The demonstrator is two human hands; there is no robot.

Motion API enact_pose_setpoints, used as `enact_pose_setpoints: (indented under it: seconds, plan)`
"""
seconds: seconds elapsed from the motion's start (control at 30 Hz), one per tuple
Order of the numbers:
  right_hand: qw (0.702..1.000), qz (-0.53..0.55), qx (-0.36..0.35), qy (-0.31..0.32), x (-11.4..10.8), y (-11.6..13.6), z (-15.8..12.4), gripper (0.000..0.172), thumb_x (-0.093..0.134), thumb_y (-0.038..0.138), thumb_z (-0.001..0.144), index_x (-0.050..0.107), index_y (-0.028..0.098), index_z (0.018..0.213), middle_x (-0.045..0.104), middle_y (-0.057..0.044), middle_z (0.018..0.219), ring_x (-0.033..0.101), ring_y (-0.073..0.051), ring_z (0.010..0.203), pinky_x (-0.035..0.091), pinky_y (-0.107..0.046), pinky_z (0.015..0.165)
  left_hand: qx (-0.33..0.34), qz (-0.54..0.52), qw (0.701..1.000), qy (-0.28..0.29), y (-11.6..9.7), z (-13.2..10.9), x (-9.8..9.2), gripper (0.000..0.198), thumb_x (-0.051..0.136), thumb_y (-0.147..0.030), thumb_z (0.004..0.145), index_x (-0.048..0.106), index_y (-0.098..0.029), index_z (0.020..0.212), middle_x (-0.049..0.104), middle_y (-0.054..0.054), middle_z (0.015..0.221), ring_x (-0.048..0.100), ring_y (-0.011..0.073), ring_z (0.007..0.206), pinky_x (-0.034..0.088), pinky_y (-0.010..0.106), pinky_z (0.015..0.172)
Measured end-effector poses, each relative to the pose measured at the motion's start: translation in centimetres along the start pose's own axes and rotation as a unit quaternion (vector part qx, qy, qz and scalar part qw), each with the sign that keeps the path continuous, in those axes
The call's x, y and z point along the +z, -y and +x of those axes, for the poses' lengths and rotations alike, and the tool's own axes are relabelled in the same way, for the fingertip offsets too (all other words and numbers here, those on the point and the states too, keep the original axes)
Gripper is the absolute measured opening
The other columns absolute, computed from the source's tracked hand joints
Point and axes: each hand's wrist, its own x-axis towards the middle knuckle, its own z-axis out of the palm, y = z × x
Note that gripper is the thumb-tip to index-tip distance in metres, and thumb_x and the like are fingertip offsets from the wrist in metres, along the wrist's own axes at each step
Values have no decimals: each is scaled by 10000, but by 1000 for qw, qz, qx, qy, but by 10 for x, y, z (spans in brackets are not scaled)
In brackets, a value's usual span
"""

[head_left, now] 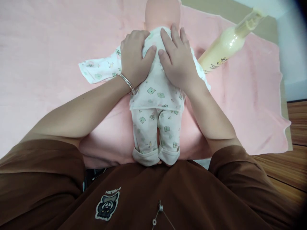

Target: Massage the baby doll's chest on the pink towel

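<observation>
A baby doll (155, 95) in a white printed top and cuffed trousers lies with its head away from me and its feet against my brown shirt. My left hand (136, 56) rests on the upper left of its top, thumb stretched toward the middle. On the upper right of the top lies my right hand (178, 57), fingers spread near the doll's neck. The thumbs are close but apart. Neither hand grips anything visible. The doll's left-side sleeve (98, 68) extends over the pink cloth.
Under the doll a pink cloth (43, 48) covers the surface. A pale yellow pump bottle (225, 44) is at the upper right, beyond my right hand. Wooden flooring (297, 127) shows at the right edge.
</observation>
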Motion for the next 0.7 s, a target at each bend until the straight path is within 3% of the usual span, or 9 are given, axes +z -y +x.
enact_pose_setpoints:
  seconds: [0.07, 0.17, 0.23, 0.3, 0.4, 0.57, 0.63, 0.7]
  plan:
    - [999, -26, -47, -6, 2, 21, -24, 710, 517, 461, 723, 431, 361, 1421, 184, 182, 1558, -7, -259, 1501, -58, -469, 1245, 17, -8, 1000, -13, 3, -1, 3, 211, 521, -281, 876, 613, -229, 1059, 634, 49, 1022, 515, 217, 940, 330, 425, 864]
    - [987, -120, -103, 28, -2, 60, -61, 647, 365, 333, 858, 356, 179, 1487, 247, 8, 1575, 159, -235, 1482, 77, -459, 1246, 36, -15, 998, -43, 7, -2, 8, 243, 495, -177, 841, 606, -248, 1046, 631, 38, 1010, 512, 206, 938, 332, 418, 858]
    - [977, -163, -133, 32, -7, 75, -71, 610, 294, 270, 902, 349, 106, 1486, 286, -52, 1561, 224, -225, 1465, 125, -432, 1245, 41, -12, 998, -48, 10, -2, 10, 209, 485, -147, 846, 589, -256, 991, 628, 29, 977, 505, 203, 918, 332, 407, 835]
    - [972, -169, -158, 38, -10, 74, -65, 579, 273, 256, 927, 356, 111, 1481, 312, -38, 1551, 245, -210, 1458, 147, -425, 1247, 45, -8, 998, -36, 12, -1, 11, 163, 465, -156, 899, 569, -260, 969, 621, 23, 967, 496, 202, 911, 328, 397, 825]
    - [978, -136, -151, 46, -13, 51, -40, 557, 291, 267, 930, 372, 182, 1474, 325, 18, 1544, 219, -226, 1466, 147, -511, 1235, 38, 5, 999, -22, 13, 0, 10, 127, 515, -176, 927, 564, -258, 1012, 608, 17, 991, 488, 193, 924, 320, 388, 845]
    - [996, -60, -36, 53, -10, 14, -7, 706, 571, 350, 732, 408, 452, 1411, 187, 209, 1549, 49, -270, 1501, 63, -558, 1234, 25, 18, 999, -27, 11, -2, 10, 245, 627, -127, 831, 581, -235, 1046, 610, 20, 1000, 491, 192, 907, 311, 392, 831]
    - [998, -41, -5, 40, -7, 19, -13, 781, 605, 353, 669, 398, 453, 1416, 166, 219, 1550, 7, -300, 1498, 15, -583, 1225, 27, 10, 999, -33, 9, -3, 10, 257, 614, -112, 812, 584, -232, 1037, 615, 21, 994, 496, 191, 910, 315, 394, 829]
    - [999, -39, -24, 24, -4, 35, -29, 783, 562, 354, 695, 375, 376, 1455, 175, 166, 1567, 21, -307, 1493, -30, -583, 1218, 32, 8, 999, -34, 6, -3, 9, 251, 585, -105, 823, 575, -237, 1037, 617, 15, 1003, 497, 182, 930, 321, 390, 842]
